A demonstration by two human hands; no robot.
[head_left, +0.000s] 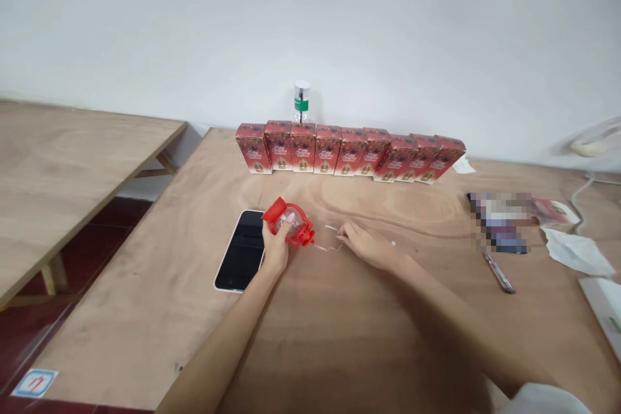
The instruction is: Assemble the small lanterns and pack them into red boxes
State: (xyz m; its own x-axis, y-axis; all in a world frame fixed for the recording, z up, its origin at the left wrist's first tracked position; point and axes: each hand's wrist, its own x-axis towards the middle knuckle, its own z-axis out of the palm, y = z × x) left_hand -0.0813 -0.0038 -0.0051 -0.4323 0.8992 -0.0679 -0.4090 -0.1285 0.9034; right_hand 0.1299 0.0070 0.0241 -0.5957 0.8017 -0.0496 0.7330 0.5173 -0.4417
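Note:
A small red toy lantern (pixel 305 233) with a clear middle lies tilted on its side in my left hand (pixel 277 247), whose fingers wrap round its body. From the lantern's top a thin white string (pixel 321 248) runs to the right. My right hand (pixel 356 240) pinches the string between thumb and fingertips, a short way from the lantern. Under and beside my left hand lies a phone (pixel 239 252) with a dark screen and white edge.
Several red printed boxes (pixel 327 150) stand in a row at the back, before a clear bottle (pixel 301 103) with a green label. To the right lie a pen (pixel 499 272), crumpled white paper (pixel 577 251) and a cable (pixel 577 200). Another table (pixel 87 155) stands left, across a gap.

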